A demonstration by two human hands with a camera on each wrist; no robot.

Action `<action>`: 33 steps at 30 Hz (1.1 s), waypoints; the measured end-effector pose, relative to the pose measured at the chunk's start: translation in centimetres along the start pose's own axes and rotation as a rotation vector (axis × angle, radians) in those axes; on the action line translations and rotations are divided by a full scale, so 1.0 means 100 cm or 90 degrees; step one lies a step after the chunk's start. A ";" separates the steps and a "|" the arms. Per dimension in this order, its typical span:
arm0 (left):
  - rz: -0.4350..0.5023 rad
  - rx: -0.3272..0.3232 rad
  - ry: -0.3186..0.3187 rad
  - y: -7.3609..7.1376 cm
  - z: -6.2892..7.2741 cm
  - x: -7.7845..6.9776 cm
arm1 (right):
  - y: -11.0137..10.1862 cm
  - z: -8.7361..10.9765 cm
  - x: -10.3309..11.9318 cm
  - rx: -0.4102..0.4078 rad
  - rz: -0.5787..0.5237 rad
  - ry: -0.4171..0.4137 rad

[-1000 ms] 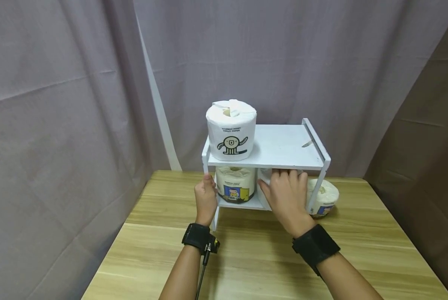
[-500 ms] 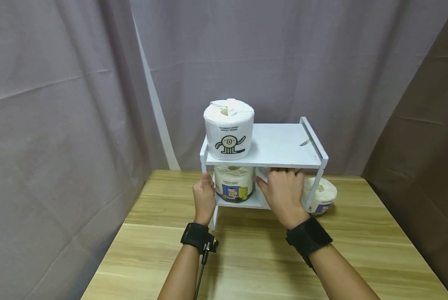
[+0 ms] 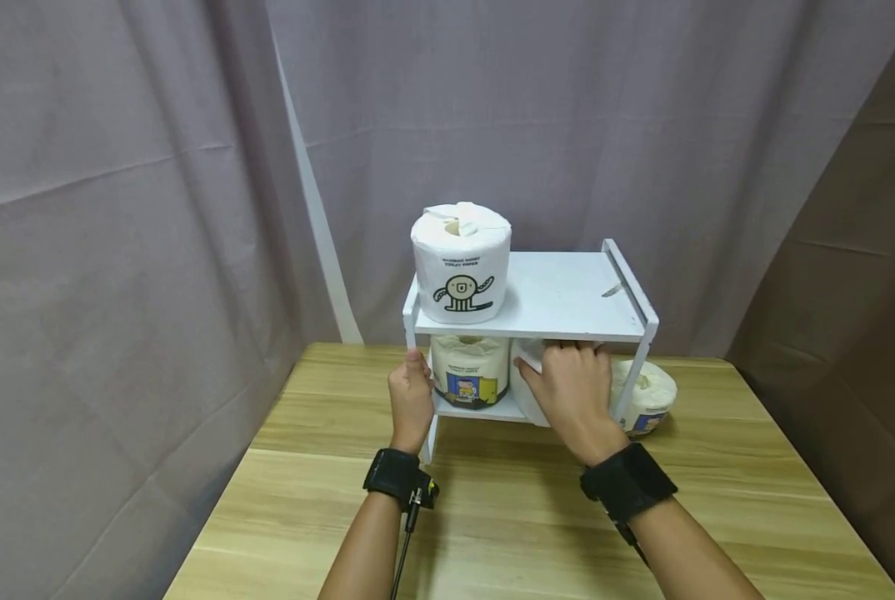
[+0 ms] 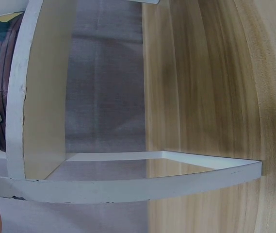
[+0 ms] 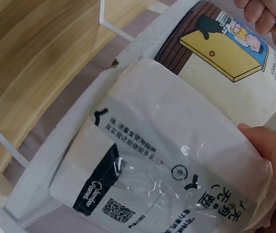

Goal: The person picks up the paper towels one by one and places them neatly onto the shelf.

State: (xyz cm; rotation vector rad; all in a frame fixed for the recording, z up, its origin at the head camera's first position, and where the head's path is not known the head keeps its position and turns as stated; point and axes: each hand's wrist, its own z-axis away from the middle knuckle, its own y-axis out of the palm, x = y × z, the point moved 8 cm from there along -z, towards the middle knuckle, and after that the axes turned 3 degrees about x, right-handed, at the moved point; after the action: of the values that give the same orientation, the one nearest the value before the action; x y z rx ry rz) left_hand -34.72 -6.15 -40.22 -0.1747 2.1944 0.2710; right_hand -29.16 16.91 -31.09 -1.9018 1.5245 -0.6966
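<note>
My left hand (image 3: 412, 400) grips the left front post of a small white two-tier shelf (image 3: 567, 292); in the right wrist view its fingers (image 5: 266, 19) are curled. On the lower tier, my right hand (image 3: 577, 392) holds a white plastic-wrapped toilet roll (image 5: 162, 150), its thumb (image 5: 261, 141) on the near side and its fingertips hidden under the upper board. Left of that roll stands a cream toilet roll (image 3: 470, 371) with a blue and yellow door picture. A white toilet roll (image 3: 461, 262) with a cartoon figure stands upright on the upper tier's left end.
Another cream toilet roll (image 3: 652, 396) stands on the wooden table (image 3: 492, 525), just right of the shelf. Grey curtains (image 3: 552, 125) hang behind and at the sides. A cable (image 3: 406, 533) runs from the left wrist strap.
The wrapped roll in my right hand has come slightly forward, and more of it shows beside the thumb. My left hand keeps its grip on the post.
</note>
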 end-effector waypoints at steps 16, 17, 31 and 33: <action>-0.001 0.008 -0.001 0.000 0.002 0.002 | -0.006 0.012 -0.010 0.066 -0.075 -0.010; 0.001 0.009 -0.001 0.001 0.002 0.001 | -0.006 0.013 -0.011 0.075 -0.082 -0.010; 0.002 0.006 -0.006 -0.001 0.002 0.001 | -0.006 0.012 -0.018 0.140 -0.129 -0.086; 0.005 0.008 -0.005 0.000 0.002 0.001 | -0.007 0.012 -0.019 0.145 -0.127 -0.092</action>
State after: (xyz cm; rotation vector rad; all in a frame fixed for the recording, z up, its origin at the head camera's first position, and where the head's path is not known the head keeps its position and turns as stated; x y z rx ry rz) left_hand -34.64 -6.12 -40.42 -0.1576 2.1888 0.2627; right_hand -28.21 19.04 -31.45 -1.9008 1.1270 -0.7657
